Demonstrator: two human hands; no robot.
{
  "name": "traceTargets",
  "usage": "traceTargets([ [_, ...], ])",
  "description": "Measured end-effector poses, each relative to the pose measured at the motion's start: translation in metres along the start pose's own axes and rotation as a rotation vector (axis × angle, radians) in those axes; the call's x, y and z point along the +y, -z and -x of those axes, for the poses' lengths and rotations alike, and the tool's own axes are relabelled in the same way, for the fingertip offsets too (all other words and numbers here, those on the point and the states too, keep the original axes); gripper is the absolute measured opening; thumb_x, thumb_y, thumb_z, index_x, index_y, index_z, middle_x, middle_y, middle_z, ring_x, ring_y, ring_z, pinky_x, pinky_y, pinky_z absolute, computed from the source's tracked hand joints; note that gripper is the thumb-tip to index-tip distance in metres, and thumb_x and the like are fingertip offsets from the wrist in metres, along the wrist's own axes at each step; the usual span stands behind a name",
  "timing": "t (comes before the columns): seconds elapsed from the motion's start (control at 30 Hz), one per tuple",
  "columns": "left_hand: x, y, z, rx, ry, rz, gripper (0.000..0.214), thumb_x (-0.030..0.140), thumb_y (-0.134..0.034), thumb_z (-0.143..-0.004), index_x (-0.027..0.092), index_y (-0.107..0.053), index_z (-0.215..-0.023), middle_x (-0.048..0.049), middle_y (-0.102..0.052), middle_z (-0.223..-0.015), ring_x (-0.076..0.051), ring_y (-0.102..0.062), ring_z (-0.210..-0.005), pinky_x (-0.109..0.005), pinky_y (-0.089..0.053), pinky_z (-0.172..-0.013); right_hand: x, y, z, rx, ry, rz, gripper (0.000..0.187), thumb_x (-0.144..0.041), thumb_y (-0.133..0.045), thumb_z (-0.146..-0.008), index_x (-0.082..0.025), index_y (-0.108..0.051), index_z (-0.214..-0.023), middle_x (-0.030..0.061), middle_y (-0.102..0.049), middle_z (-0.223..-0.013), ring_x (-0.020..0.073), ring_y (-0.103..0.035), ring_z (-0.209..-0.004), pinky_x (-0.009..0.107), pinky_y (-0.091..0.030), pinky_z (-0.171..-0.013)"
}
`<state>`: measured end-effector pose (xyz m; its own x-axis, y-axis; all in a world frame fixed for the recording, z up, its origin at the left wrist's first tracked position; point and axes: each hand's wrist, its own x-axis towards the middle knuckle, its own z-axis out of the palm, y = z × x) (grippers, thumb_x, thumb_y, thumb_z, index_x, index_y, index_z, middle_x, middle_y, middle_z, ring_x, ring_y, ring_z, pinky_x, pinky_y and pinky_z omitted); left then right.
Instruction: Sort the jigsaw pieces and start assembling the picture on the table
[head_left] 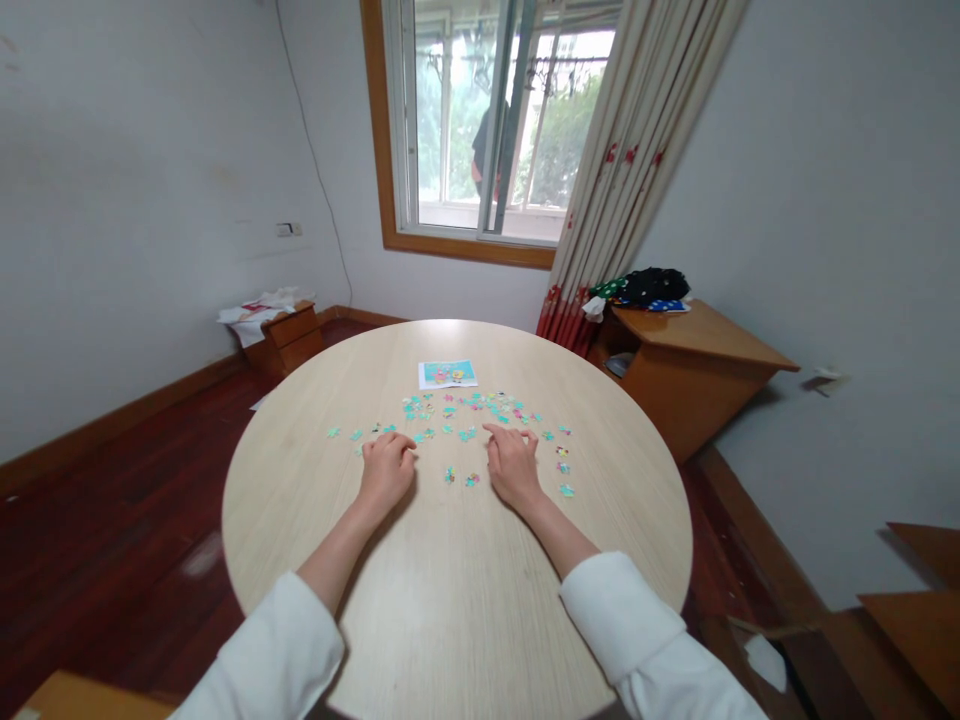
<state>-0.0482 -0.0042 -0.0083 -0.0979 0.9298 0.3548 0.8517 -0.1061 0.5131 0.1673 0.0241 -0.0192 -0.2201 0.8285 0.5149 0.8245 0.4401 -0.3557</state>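
Jigsaw puzzle pieces [491, 403], mostly turquoise with pink and yellow bits, lie scattered on the round table [457, 600]. My left hand [386, 470] rests on the tabletop with loosely bent fingers beside the nearer pieces. Nothing shows in it, though its fingertips are partly hidden. My right hand [514, 467] has its index finger stretched toward the pieces; no piece is visible in its grasp. Between the hands are two small parts of the puzzle, a left piece [450, 476] and a right piece [472, 480], lying apart. Behind the scatter lies a picture sheet [448, 375] with cartoon figures.
A wooden cabinet [675, 370] with cloths [652, 288] on top stands right of the table. At the back left is a small drawer unit [289, 338] carrying papers. Beyond the window [487, 130], a person [484, 150] is partly visible. A curtain [637, 130] hangs beside it.
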Motion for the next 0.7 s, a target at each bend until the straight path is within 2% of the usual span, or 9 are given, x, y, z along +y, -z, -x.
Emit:
traceTargets([
  [0.13, -0.003, 0.005, -0.009, 0.041, 0.041, -0.007, 0.024, 0.013, -0.038, -0.077, 0.019, -0.058, -0.065, -0.0052, -0.066, -0.076, -0.02, -0.059, -0.078, -0.034, -0.037, -0.077, -0.001, -0.002, -0.004, -0.008, -0.016, -0.042, 0.035, -0.01, -0.033, -0.087, -0.017, -0.059, -0.11, 0.0083, -0.067, -0.099, 0.0199, -0.054, -0.097, 0.039, -0.024, -0.093],
  [0.23, -0.008, 0.009, -0.016, 0.069, 0.106, -0.013, 0.026, 0.012, -0.036, -0.077, 0.019, -0.055, -0.061, -0.0043, -0.063, -0.069, -0.019, -0.057, -0.069, -0.032, -0.036, -0.071, -0.007, -0.008, -0.015, -0.089, 0.002, -0.033, 0.037, -0.008, -0.035, -0.085, -0.017, -0.06, -0.111, 0.0098, -0.065, -0.112, 0.0205, -0.052, -0.109, 0.041, -0.024, -0.097],
  [0.33, -0.015, 0.011, -0.02, 0.093, 0.153, -0.015, 0.026, 0.012, -0.035, -0.077, 0.019, -0.053, -0.059, -0.0036, -0.063, -0.068, -0.018, -0.056, -0.068, -0.03, -0.034, -0.067, -0.019, -0.017, -0.034, -0.198, 0.049, 0.029, 0.038, -0.01, -0.038, -0.086, -0.019, -0.06, -0.116, 0.0114, -0.05, -0.136, 0.0237, -0.039, -0.128, 0.045, -0.02, -0.102],
  [0.4, -0.018, 0.012, -0.021, 0.102, 0.164, -0.01, 0.025, 0.012, -0.036, -0.076, 0.02, -0.051, -0.059, -0.0031, -0.063, -0.067, -0.017, -0.055, -0.066, -0.029, -0.034, -0.067, -0.027, -0.024, -0.05, -0.269, 0.076, 0.077, 0.038, -0.015, -0.039, -0.088, -0.021, -0.059, -0.12, 0.0115, -0.042, -0.144, 0.026, -0.031, -0.134, 0.049, -0.017, -0.105],
  [0.53, -0.019, 0.011, -0.021, 0.11, 0.17, -0.01, 0.025, 0.012, -0.036, -0.077, 0.019, -0.05, -0.058, -0.0031, -0.063, -0.067, -0.016, -0.055, -0.065, -0.029, -0.033, -0.067, -0.038, -0.036, -0.079, -0.384, 0.049, 0.144, 0.04, -0.025, -0.033, -0.094, -0.027, -0.055, -0.128, 0.0117, -0.042, -0.143, 0.0274, -0.034, -0.131, 0.052, -0.021, -0.103],
  [0.7, -0.018, 0.011, -0.023, 0.118, 0.17, -0.019, 0.024, 0.01, -0.037, -0.077, 0.018, -0.052, -0.059, -0.0041, -0.064, -0.069, -0.017, -0.056, -0.069, -0.029, -0.033, -0.069, -0.044, -0.047, -0.092, -0.438, 0.061, 0.201, 0.042, -0.02, -0.031, -0.092, -0.025, -0.058, -0.123, 0.0118, -0.041, -0.143, 0.026, -0.034, -0.13, 0.051, -0.022, -0.103],
])
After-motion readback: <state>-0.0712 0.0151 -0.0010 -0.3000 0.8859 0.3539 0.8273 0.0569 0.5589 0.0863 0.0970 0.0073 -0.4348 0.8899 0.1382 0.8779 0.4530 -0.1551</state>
